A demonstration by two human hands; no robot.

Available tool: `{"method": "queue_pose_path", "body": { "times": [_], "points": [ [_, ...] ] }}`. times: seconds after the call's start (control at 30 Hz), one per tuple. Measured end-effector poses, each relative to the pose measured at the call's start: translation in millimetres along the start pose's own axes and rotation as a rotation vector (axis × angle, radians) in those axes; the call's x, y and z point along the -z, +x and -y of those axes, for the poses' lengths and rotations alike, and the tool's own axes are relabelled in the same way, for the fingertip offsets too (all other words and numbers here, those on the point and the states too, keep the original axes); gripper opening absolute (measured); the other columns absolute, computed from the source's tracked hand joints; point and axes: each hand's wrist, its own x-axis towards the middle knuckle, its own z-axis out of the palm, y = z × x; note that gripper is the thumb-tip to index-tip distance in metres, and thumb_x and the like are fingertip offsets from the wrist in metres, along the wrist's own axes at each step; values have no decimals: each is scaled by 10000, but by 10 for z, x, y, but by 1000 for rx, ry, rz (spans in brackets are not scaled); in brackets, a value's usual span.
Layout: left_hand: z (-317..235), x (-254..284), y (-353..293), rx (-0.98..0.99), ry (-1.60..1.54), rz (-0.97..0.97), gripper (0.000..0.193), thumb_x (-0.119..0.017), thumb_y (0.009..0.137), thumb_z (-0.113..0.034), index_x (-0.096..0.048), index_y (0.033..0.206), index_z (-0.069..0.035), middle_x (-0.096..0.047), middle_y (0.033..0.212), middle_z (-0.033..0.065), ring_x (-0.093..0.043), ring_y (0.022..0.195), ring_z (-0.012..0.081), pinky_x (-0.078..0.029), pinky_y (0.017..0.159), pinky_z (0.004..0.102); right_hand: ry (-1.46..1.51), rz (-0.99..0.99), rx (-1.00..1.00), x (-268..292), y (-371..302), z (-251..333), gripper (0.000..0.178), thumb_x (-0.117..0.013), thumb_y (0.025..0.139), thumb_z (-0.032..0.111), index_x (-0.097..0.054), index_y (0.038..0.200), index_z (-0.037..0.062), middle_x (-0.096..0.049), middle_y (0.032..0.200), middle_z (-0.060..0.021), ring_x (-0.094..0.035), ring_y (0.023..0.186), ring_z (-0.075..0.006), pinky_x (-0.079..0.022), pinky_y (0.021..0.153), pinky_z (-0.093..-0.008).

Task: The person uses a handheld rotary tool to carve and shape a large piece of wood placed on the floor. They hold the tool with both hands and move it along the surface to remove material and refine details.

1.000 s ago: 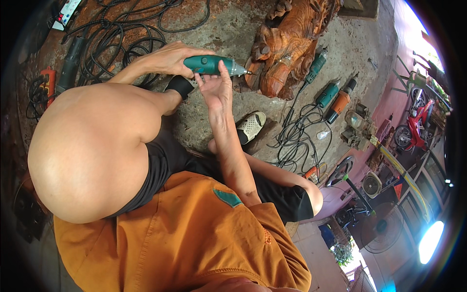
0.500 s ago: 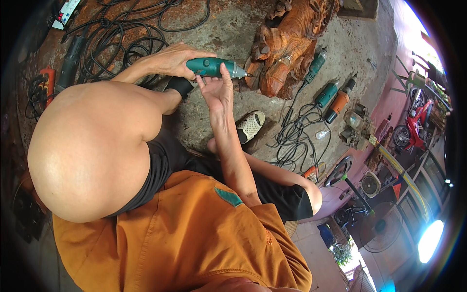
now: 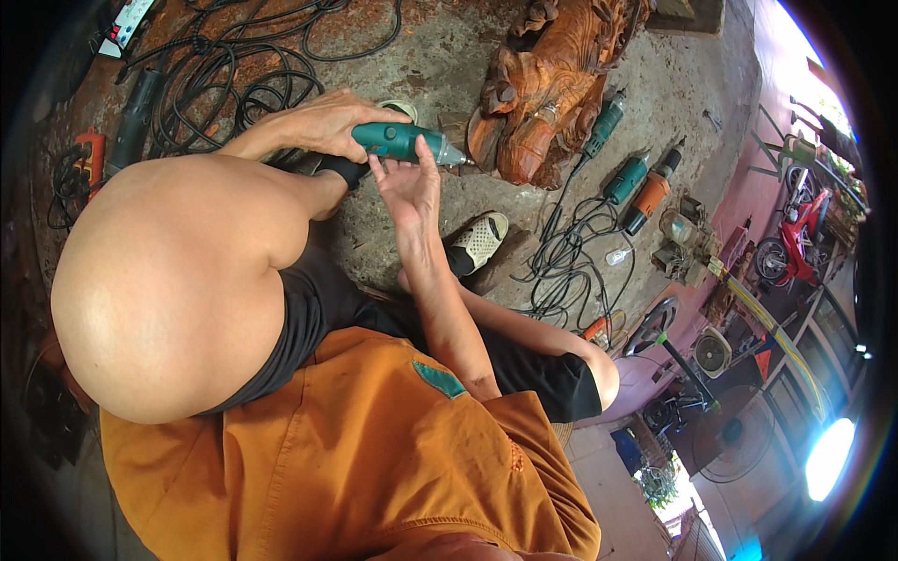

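Note:
A green die grinder (image 3: pixel 395 140) with a silver nose lies across my two hands, its tip pointing right and slightly downward. My left hand (image 3: pixel 329 122) wraps round its rear end from the left. From below, my right hand (image 3: pixel 412 192) supports the front part, palm up, with the thumb against the body near the nose. The tip is close to the lower end of a brown carved wood sculpture (image 3: pixel 552 103) on the floor; whether they touch I cannot tell. Part of the left palm and fingers is hidden behind the tool.
Right of the carving lie a second green grinder (image 3: pixel 603 126), a shorter green tool (image 3: pixel 627 179) and an orange-and-black one (image 3: pixel 652 196). Black cables (image 3: pixel 575 252) coil below them, and more cables (image 3: pixel 234 79) spread at upper left. My sandalled foot (image 3: pixel 482 240) rests near my right forearm.
Both hands have shifted the grinder slightly left, and its nose now dips a little lower. A sandal shows above the grinder where it was hidden before.

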Motion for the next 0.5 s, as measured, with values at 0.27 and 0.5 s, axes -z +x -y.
{"method": "queue_pose_path", "body": {
  "times": [0.27,0.5],
  "points": [
    [56,-22,15,-90,59,-129,835,-738,613,-161,-565,1429,-127,-734,1108,156,-702,795,295,-545,727,387,-32,24,-5,-57,69,78,450,-752,915,273,-547,1290,132,-575,1330,-15,-512,1309,-220,-337,1170,-478],
    [60,-17,57,-62,60,-219,814,-754,637,-193,-564,1424,-118,-736,1088,166,-713,873,330,-555,789,415,-72,35,14,-154,183,170,470,-762,907,272,-547,1300,127,-591,1316,-33,-512,1308,-235,-323,1180,-493]
  ]
}}
